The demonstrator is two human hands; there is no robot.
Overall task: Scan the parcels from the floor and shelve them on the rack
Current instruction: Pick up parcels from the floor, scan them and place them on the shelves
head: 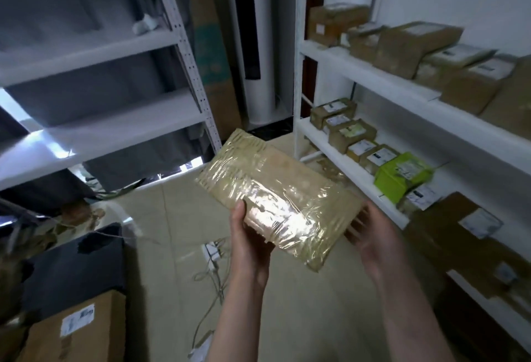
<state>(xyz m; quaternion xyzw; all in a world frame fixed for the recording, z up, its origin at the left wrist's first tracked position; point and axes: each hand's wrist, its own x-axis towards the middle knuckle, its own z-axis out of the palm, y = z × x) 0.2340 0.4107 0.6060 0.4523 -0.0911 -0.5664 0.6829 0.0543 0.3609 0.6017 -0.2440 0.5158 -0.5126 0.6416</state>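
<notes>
Our left hand (pixel 249 242) grips the near corner of the tape-wrapped parcel (pixel 275 189), thumb on top. Our right hand (pixel 373 236) supports its right edge, fingers stretched underneath. We hold it above the floor (pixel 172 218), beside the white rack (pixel 349 170).

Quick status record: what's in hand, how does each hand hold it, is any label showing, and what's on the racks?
held: parcel, tape-wrapped, tilted, above the floor
left hand: grips near edge, thumb on top
right hand: fingers straight under right edge, blurred
label: none visible on upper face
right rack: shelves lined with parcels, green box on middle shelf
left rack: small white item on upper shelf
floor: labelled box lower left, cables
</notes>
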